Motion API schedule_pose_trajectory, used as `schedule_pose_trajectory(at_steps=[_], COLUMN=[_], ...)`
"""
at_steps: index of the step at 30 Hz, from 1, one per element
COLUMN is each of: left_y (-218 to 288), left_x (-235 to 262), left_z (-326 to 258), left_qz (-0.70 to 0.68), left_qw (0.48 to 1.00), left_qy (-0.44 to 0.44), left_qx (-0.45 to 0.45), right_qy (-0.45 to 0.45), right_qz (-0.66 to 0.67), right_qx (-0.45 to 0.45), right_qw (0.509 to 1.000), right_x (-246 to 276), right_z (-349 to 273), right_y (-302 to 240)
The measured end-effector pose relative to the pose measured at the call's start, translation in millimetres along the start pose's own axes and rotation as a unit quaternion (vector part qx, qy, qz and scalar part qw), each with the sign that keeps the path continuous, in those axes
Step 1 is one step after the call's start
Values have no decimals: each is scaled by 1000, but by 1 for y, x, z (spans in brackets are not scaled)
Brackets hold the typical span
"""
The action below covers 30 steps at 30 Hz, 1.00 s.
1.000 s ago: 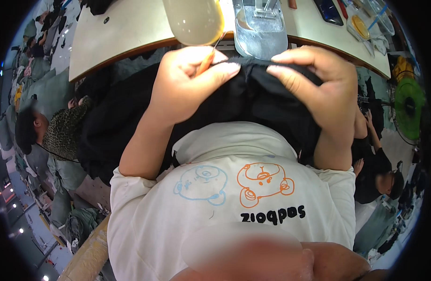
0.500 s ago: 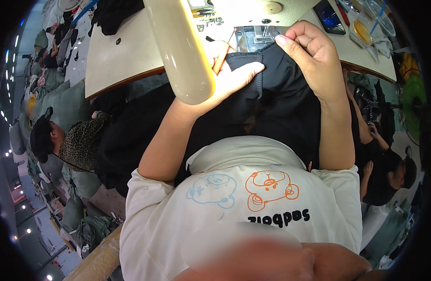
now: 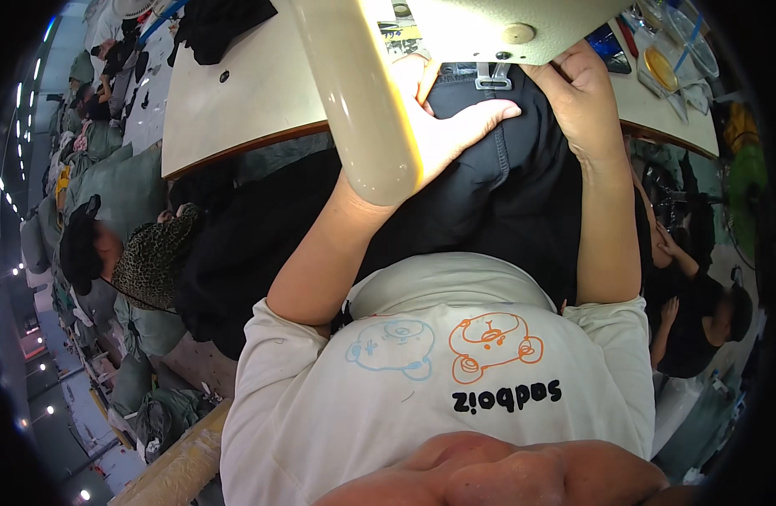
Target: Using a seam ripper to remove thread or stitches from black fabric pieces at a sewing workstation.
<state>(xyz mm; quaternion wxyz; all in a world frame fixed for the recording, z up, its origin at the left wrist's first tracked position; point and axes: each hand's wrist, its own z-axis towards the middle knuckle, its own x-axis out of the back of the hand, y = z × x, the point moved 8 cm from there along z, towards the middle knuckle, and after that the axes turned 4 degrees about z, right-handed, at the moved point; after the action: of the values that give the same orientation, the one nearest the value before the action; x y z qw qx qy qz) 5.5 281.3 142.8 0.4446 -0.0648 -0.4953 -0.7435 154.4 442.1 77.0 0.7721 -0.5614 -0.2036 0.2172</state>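
Observation:
A dark grey-black garment (image 3: pixel 464 148) with a stitched seam lies under the metal presser foot (image 3: pixel 493 78) of a cream sewing machine (image 3: pixel 548 29). My left hand (image 3: pixel 443 131) rests on the cloth left of the foot, its thumb stretched along the fabric. A thin orange tool (image 3: pixel 427 82) shows between its curled fingers, which are partly hidden. To the foot's right, my right hand (image 3: pixel 586 97) pinches the garment's edge, with its fingertips partly behind the machine head. The rest of the cloth hangs over my lap.
A beige rounded column (image 3: pixel 354 110) stands close in front of my left wrist. On the pale table (image 3: pixel 244 101) lies black cloth (image 3: pixel 223 29). A phone (image 3: pixel 607 49) and a tray with a yellow disc (image 3: pixel 660 67) sit at the right. Co-workers sit on both sides.
The cloth edge has moved forward beneath the presser foot. My right hand has shifted slightly right, partly behind the machine head; my left hand and thumb now lie further right in view.

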Motion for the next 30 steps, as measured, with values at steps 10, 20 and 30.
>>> schedule_pose_trajectory(at_steps=[10, 20, 30], left_y=[-6, -46, -55], left_x=[-9, -14, -53], left_z=[-8, -60, -122], left_qz=[-60, -162, -381], left_qw=[998, 980, 898], left_qy=[-8, 8, -64], left_qx=[28, 112, 211], right_qy=[14, 182, 63], right_qz=[77, -213, 175], right_qx=[9, 272, -123], right_qw=[997, 921, 975], right_x=[-2, -8, -58], right_z=[-6, -73, -175], right_y=[6, -80, 39])
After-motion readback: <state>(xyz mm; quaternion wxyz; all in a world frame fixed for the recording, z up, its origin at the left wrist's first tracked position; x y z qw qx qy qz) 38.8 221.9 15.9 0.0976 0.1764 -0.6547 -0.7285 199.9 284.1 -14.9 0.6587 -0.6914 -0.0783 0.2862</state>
